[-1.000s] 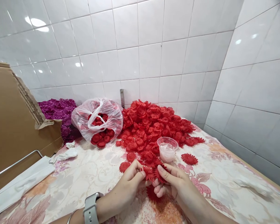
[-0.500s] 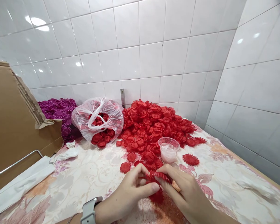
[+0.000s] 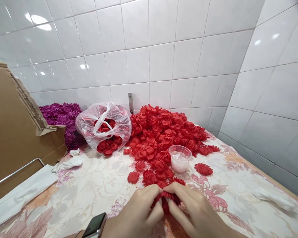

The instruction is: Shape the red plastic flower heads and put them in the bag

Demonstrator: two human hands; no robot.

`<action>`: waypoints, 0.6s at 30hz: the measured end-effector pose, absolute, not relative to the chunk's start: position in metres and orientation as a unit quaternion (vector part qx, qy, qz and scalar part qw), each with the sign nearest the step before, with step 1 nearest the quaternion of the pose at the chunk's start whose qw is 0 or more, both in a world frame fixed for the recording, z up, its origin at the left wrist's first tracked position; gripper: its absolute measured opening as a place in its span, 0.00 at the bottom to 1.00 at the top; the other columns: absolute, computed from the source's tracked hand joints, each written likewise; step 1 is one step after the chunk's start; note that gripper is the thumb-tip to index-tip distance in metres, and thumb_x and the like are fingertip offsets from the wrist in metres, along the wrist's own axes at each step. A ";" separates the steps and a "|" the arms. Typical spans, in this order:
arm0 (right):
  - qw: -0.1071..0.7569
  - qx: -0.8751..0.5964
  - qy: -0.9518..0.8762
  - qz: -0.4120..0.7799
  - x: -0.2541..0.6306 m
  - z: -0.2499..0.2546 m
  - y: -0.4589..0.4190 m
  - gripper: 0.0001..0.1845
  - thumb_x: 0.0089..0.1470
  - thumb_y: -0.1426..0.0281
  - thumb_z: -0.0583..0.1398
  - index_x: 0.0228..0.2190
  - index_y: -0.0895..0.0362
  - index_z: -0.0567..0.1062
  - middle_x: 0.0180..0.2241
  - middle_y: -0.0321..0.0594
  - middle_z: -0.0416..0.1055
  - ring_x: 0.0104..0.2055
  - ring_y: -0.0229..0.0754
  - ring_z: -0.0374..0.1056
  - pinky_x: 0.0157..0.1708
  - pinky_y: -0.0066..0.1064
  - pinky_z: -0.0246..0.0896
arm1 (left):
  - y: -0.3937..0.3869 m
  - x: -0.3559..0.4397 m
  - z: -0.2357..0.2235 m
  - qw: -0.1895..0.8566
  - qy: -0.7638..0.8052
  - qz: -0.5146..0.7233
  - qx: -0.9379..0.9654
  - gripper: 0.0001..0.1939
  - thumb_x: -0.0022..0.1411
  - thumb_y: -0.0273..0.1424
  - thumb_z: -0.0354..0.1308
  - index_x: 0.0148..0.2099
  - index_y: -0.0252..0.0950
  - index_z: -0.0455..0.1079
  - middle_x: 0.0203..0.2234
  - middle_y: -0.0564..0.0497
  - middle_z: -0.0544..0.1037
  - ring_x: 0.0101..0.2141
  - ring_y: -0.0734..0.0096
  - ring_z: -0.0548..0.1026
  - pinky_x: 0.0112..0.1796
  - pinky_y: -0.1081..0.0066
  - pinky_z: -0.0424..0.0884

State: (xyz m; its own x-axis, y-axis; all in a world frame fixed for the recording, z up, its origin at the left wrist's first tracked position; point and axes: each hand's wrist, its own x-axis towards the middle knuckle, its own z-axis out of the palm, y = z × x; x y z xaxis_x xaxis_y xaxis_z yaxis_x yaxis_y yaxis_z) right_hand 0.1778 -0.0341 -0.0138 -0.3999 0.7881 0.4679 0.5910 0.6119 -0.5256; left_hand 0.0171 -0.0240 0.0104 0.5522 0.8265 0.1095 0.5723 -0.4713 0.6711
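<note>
Between both hands, low in the middle of the head view, is a red fabric flower with a pleated edge. My left hand pinches its left side, with thumb and forefinger closed on it. Opposite, my right hand grips the right side the same way, and the fingertips of both hands nearly meet. More red petal pieces lie directly beneath and in front of the fingers. A large heap of red fabric flowers rises beyond them. Just past my right hand stands a clear plastic cup with whitish contents.
A tied clear plastic bag of red flowers stands left of the heap, beside purple flowers. A cardboard box fills the left edge. One loose red flower lies right of the cup. Tiled walls bound the floral-covered table.
My left hand has rolled over, palm now downward, and its thumb has gone beneath the flower. Both hands have drawn closer together on it.
</note>
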 end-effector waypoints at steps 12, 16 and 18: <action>0.478 -0.484 -0.585 0.441 0.186 -0.003 -0.014 0.10 0.53 0.61 0.55 0.33 0.55 0.68 0.26 0.34 0.68 0.28 0.40 0.68 0.30 0.32 0.64 | -0.006 0.007 -0.010 0.257 0.404 0.357 0.802 0.05 0.60 0.26 0.49 0.38 0.38 0.64 0.51 0.45 0.66 0.52 0.62 0.64 0.50 0.64 0.60; 0.473 -0.494 -0.550 0.479 0.185 -0.007 -0.012 0.13 0.50 0.63 0.57 0.37 0.57 0.70 0.28 0.35 0.70 0.29 0.41 0.69 0.32 0.33 0.65 | -0.001 0.005 -0.005 0.208 0.413 0.405 0.789 0.09 0.58 0.23 0.50 0.40 0.40 0.64 0.49 0.47 0.67 0.51 0.61 0.63 0.50 0.62 0.59; 0.473 -0.492 -0.545 0.487 0.185 -0.007 -0.011 0.14 0.49 0.64 0.58 0.38 0.57 0.71 0.31 0.37 0.71 0.29 0.41 0.70 0.33 0.34 0.66 | 0.000 0.005 -0.005 0.206 0.416 0.397 0.792 0.09 0.56 0.22 0.53 0.38 0.40 0.66 0.48 0.47 0.68 0.50 0.60 0.64 0.49 0.61 0.59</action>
